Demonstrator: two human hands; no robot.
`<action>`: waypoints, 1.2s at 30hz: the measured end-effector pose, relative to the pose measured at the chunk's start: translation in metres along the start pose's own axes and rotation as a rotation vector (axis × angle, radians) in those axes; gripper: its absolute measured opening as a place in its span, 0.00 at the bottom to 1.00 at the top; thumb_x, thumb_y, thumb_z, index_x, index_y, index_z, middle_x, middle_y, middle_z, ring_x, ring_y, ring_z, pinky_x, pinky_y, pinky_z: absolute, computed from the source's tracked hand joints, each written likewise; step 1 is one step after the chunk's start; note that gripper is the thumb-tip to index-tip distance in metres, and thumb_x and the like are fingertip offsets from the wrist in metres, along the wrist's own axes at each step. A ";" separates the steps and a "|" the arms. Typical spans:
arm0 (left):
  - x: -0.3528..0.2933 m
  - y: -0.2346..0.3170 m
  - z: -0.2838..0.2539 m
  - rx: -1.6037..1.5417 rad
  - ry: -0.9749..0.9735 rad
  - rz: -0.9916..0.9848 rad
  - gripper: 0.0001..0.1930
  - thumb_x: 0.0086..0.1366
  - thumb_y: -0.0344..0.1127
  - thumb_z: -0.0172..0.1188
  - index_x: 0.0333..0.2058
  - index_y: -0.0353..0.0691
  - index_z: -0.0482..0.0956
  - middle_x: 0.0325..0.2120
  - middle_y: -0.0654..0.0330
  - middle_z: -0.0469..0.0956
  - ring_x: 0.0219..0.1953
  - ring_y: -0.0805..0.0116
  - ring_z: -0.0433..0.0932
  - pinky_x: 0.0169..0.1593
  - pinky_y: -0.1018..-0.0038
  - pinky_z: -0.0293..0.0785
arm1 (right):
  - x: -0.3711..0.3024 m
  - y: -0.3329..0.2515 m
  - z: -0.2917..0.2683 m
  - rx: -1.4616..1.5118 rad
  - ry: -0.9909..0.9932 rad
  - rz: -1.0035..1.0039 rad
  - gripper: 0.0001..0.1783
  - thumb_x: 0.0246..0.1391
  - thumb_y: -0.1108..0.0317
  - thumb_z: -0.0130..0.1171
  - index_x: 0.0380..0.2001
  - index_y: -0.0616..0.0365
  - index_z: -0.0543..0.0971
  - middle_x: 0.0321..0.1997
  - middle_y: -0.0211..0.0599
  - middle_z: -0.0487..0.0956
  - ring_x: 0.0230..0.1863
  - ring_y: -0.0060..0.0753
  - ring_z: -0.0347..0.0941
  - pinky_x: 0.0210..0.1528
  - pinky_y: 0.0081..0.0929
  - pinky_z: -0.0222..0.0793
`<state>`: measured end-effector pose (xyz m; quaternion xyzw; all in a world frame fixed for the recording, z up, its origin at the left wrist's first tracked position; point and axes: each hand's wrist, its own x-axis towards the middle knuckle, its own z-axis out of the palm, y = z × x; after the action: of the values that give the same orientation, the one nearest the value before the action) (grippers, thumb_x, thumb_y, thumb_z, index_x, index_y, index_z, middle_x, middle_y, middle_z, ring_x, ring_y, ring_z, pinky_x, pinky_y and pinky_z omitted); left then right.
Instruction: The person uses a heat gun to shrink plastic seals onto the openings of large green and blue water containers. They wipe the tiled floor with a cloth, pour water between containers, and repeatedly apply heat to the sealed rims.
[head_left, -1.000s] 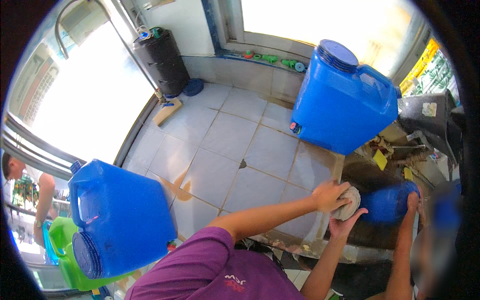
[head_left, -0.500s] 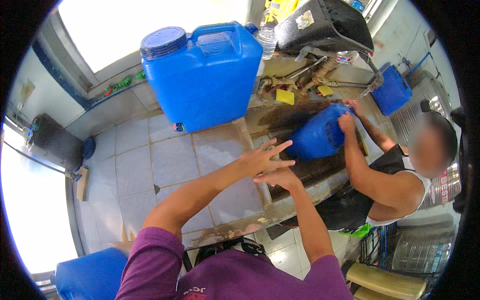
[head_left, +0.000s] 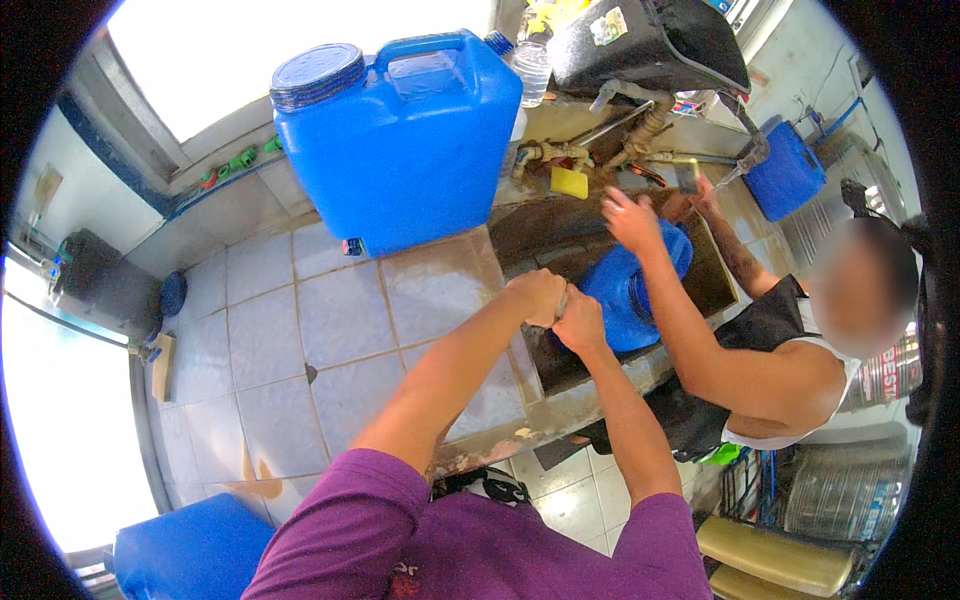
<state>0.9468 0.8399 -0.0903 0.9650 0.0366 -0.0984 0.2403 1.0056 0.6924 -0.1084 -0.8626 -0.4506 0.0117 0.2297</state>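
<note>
My left hand (head_left: 535, 295) and right hand (head_left: 580, 320) are pressed together over the near edge of the sink (head_left: 560, 235), both closed into loose fists. A thin sliver of something pale shows between them, but it is too hidden to tell what it is, or which hand grips it. Both forearms reach out from my purple shirt (head_left: 470, 540) across the tiled counter (head_left: 320, 330).

Just beyond my right hand, down in the sink, lies a small blue water container (head_left: 625, 295) on its side, touching or nearly touching my knuckles. A co-worker stands to the right of my hands, wearing a dark apron over a white sleeveless top. One hand of theirs (head_left: 632, 218) rests on top of that container; their other hand (head_left: 705, 195) is farther back, near the taps (head_left: 640, 135).

Beyond my left hand a large blue jerrycan (head_left: 400, 150) with a round screw cap and a moulded handle stands upright on the counter, at the sink's far left corner. A yellow sponge (head_left: 569, 183) sits on the ledge behind the sink, just right of the jerrycan. A clear plastic bottle (head_left: 532, 70) stands behind that. Another blue container (head_left: 785, 170) sits well beyond the co-worker's hands, and a further one (head_left: 190, 550) is close by my left elbow.
</note>
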 end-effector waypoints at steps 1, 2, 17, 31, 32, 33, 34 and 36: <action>0.000 -0.002 -0.002 -0.066 0.030 0.010 0.22 0.43 0.37 0.75 0.38 0.36 0.83 0.39 0.42 0.85 0.45 0.40 0.84 0.49 0.53 0.82 | 0.004 -0.001 -0.002 -0.054 -0.014 -0.019 0.24 0.41 0.63 0.74 0.40 0.60 0.76 0.38 0.55 0.83 0.41 0.60 0.81 0.44 0.51 0.77; -0.002 -0.007 -0.007 -0.133 0.060 0.019 0.23 0.43 0.38 0.75 0.39 0.37 0.83 0.40 0.41 0.85 0.46 0.39 0.83 0.50 0.53 0.81 | 0.009 -0.002 -0.004 -0.026 0.026 -0.075 0.24 0.41 0.63 0.74 0.40 0.60 0.76 0.37 0.55 0.83 0.41 0.60 0.81 0.44 0.51 0.77; -0.320 -0.125 0.051 -1.588 0.917 -0.371 0.26 0.59 0.33 0.72 0.55 0.44 0.73 0.47 0.59 0.79 0.50 0.64 0.77 0.56 0.67 0.74 | 0.019 -0.221 0.049 0.738 -0.699 -0.132 0.34 0.59 0.58 0.69 0.64 0.59 0.70 0.41 0.42 0.82 0.38 0.28 0.77 0.42 0.32 0.76; -0.566 0.146 -0.025 -0.106 1.188 -1.090 0.22 0.57 0.27 0.67 0.52 0.46 0.80 0.57 0.51 0.72 0.60 0.48 0.70 0.61 0.58 0.70 | 0.029 -0.453 0.035 0.687 -0.843 -1.175 0.25 0.46 0.80 0.60 0.52 0.60 0.78 0.54 0.48 0.74 0.56 0.52 0.74 0.62 0.41 0.69; -0.585 0.172 -0.046 0.009 1.162 -1.144 0.21 0.56 0.28 0.68 0.50 0.46 0.81 0.55 0.51 0.74 0.59 0.50 0.72 0.62 0.58 0.69 | 0.026 -0.467 0.029 0.625 -0.821 -1.194 0.27 0.45 0.80 0.60 0.53 0.61 0.77 0.55 0.49 0.74 0.57 0.53 0.73 0.63 0.41 0.68; -0.606 0.193 -0.066 0.126 1.151 -1.240 0.21 0.56 0.28 0.67 0.50 0.45 0.80 0.55 0.51 0.74 0.59 0.49 0.72 0.63 0.58 0.68 | 0.023 -0.480 0.023 0.591 -0.778 -1.242 0.29 0.43 0.81 0.60 0.54 0.61 0.77 0.56 0.49 0.73 0.58 0.55 0.72 0.65 0.41 0.67; -0.626 0.206 -0.083 0.234 1.137 -1.344 0.21 0.57 0.27 0.67 0.50 0.45 0.79 0.55 0.51 0.75 0.59 0.49 0.73 0.63 0.57 0.68 | 0.022 -0.491 0.016 0.557 -0.729 -1.290 0.31 0.41 0.81 0.59 0.55 0.62 0.76 0.57 0.50 0.72 0.60 0.56 0.71 0.66 0.41 0.66; -0.671 0.208 -0.108 0.419 1.068 -1.558 0.21 0.62 0.30 0.63 0.54 0.45 0.75 0.52 0.49 0.75 0.59 0.46 0.71 0.61 0.57 0.69 | 0.017 -0.507 0.004 0.511 -0.713 -1.346 0.35 0.40 0.80 0.59 0.58 0.63 0.74 0.60 0.51 0.71 0.63 0.56 0.69 0.68 0.40 0.64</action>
<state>0.3334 0.6913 0.2376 0.6110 0.7522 0.2168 -0.1175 0.6237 0.9551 0.0978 -0.2711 -0.9035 0.2484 0.2203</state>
